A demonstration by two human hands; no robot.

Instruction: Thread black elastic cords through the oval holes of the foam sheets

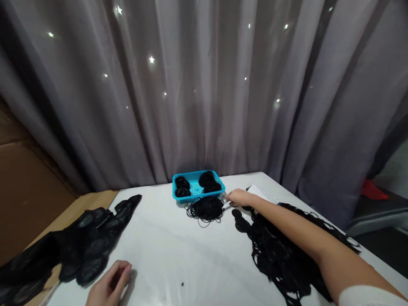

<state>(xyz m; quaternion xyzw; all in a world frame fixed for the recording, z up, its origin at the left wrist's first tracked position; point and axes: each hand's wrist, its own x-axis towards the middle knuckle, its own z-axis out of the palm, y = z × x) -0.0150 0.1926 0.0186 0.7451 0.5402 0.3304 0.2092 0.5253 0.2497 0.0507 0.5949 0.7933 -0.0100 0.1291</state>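
Observation:
My right hand (239, 197) reaches far across the white table, its fingers closed on a thin white strip (226, 205). The strip points at a loose tangle of thin black cord loops (208, 208), which lies against the front of a blue plastic basket (199, 198). Inside the basket are several coiled black bundles (208, 182). My left hand (110, 284) rests near the front edge with its fingers loosely curled, and nothing shows in them. Beside it on the left lies a row of black bundles (95, 242).
A heap of black strips with round cut-outs (277, 246) lies under my right forearm. Behind that hand is a white sheet or packet (259, 193). Cardboard (28, 182) stands at the left, and a grey curtain (204, 106) hangs behind the table.

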